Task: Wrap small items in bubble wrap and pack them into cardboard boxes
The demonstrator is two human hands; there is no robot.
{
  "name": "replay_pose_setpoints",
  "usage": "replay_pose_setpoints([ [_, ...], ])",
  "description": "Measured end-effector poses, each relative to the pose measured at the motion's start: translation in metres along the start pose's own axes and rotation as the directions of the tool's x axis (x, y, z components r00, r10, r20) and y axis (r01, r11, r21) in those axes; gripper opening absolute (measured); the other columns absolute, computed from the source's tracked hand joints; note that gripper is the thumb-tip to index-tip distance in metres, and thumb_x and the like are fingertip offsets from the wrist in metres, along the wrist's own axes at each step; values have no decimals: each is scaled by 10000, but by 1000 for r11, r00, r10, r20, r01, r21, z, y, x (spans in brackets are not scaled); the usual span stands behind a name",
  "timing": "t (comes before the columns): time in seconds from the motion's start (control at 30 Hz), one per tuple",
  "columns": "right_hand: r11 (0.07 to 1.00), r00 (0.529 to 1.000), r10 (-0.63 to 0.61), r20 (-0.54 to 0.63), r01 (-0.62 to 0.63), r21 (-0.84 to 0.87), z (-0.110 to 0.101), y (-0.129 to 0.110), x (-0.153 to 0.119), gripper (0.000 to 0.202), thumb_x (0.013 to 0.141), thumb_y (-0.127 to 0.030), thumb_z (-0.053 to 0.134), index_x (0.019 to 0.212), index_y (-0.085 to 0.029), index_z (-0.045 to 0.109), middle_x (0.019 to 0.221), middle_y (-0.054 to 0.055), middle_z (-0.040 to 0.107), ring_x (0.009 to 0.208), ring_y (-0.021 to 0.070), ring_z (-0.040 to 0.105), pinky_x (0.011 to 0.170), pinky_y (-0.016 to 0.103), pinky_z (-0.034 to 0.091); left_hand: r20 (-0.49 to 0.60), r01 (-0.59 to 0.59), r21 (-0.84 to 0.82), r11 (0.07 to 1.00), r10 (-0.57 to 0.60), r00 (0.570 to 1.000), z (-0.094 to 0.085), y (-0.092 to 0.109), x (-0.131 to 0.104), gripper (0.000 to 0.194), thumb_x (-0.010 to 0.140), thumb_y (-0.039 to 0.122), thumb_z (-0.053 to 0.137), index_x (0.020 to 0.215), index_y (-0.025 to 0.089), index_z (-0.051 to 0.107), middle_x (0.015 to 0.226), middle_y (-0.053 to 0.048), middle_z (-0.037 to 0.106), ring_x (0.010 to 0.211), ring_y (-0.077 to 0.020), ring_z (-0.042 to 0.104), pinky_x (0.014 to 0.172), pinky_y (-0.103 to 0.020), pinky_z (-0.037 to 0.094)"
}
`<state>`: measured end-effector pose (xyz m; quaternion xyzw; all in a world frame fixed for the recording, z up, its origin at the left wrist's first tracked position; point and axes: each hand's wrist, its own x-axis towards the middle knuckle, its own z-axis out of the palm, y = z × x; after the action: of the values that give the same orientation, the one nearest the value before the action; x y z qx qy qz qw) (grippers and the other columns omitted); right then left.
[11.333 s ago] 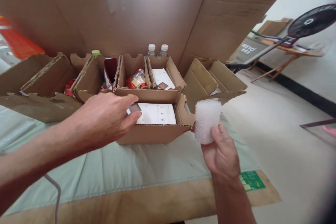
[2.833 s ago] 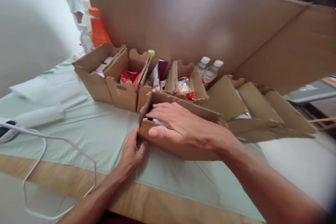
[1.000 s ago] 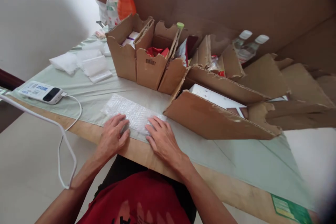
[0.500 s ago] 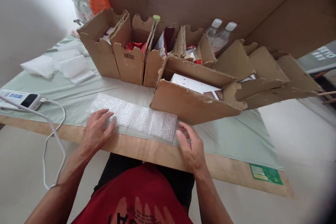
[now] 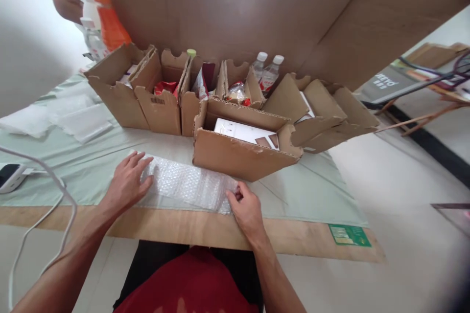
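A strip of clear bubble wrap (image 5: 187, 183) lies flat on the green cloth near the table's front edge. My left hand (image 5: 128, 178) rests at its left end with the fingers spread. At the other end, my right hand (image 5: 246, 204) pinches the edge of the bubble wrap between thumb and fingers. Just behind the strip stands a cardboard bin (image 5: 242, 154) that holds a flat white box (image 5: 244, 134).
A row of cardboard bins (image 5: 161, 112) with packets inside runs along the back, before a tall cardboard panel (image 5: 220, 10). Plastic bags (image 5: 81, 120) lie at left, near a white cable (image 5: 69, 195). Bottles (image 5: 110, 24) and a person's arm (image 5: 66, 2) show behind.
My right hand has closed its fingers on the right end of the bubble wrap. My left hand stays open at the left end. The camera view has shifted.
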<state>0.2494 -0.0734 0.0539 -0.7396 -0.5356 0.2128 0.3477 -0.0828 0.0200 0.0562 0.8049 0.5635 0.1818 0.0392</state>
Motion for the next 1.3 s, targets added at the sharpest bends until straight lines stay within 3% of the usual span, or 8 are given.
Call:
replay_pose_setpoints([
  [0.23, 998, 967, 37, -252, -22, 64, -54, 30, -6, 486, 874, -490, 629, 1242, -173, 640, 1198, 150, 735, 1010, 275, 690, 835, 414, 548, 118, 180, -468, 865, -140, 983, 0, 74, 19, 657, 889, 498, 543, 1474, 201, 502, 1493, -167, 572, 1225, -366, 639, 760, -433, 604],
  [0.37, 994, 963, -40, -266, 65, 86, -51, 22, 21, 518, 858, -487, 649, 1269, -173, 620, 1248, 159, 706, 1121, 304, 646, 946, 469, 519, 120, 163, -684, 711, -110, 987, 12, 106, 44, 721, 859, 466, 575, 1509, 191, 431, 1445, -156, 613, 1306, -340, 602, 983, -493, 552],
  [0.5, 992, 965, -16, -260, 48, 117, -58, 26, 33, 456, 861, -504, 617, 1178, -177, 659, 1030, 106, 731, 914, 259, 655, 759, 377, 547, 149, 177, -786, 592, -95, 984, 28, 138, 38, 717, 853, 392, 596, 1518, 202, 403, 1379, -139, 638, 1229, -300, 638, 955, -464, 573],
  [0.7, 978, 900, 155, -407, -82, 191, -120, 92, 30, 470, 759, -556, 713, 1044, -185, 666, 890, 56, 698, 741, 212, 640, 670, 349, 537, 232, 156, -833, 531, 79, 970, 54, 217, 19, 830, 859, 304, 621, 1609, 247, 270, 1584, -171, 465, 1371, -346, 544, 1003, -507, 570],
  [0.93, 952, 785, 224, -578, -50, 302, -171, 150, 65, 578, 668, -490, 733, 1124, -148, 640, 1072, 145, 721, 966, 286, 691, 874, 496, 564, 214, -7, -790, 613, 287, 934, 83, 296, 61, 926, 807, 274, 637, 1628, 150, 229, 1644, -190, 391, 1506, -350, 405, 1169, -530, 471],
  [1.1, 948, 726, 266, -634, -80, 307, -141, 132, 21, 675, 800, -477, 685, 1365, -126, 568, 1336, 214, 649, 1200, 316, 650, 1044, 559, 495, 185, -33, -688, 725, 219, 958, 66, 231, 54, 661, 811, 281, 619, 1461, 204, 527, 1614, -148, 451, 1491, -326, 426, 1199, -509, 425],
  [1.23, 996, 938, 20, -347, 13, 93, -91, 87, -16, 394, 925, -450, 610, 1215, -200, 705, 1265, 140, 718, 1184, 285, 658, 1049, 513, 508, 129, 108, -485, 868, -52, 990, 23, 106, 36, 425, 840, 298, 548, 1231, 169, 652, 1528, -181, 510, 1481, -416, 379, 1241, -661, 241],
  [1.3, 988, 975, -146, -168, 151, 15, -67, 65, -14, 347, 950, -434, 588, 1191, -223, 720, 1277, 123, 721, 1224, 282, 637, 1082, 508, 487, 72, 209, -350, 913, -196, 978, 1, 46, 27, 429, 832, 302, 555, 1222, 146, 643, 1514, -205, 499, 1485, -470, 328, 1227, -711, 184],
])
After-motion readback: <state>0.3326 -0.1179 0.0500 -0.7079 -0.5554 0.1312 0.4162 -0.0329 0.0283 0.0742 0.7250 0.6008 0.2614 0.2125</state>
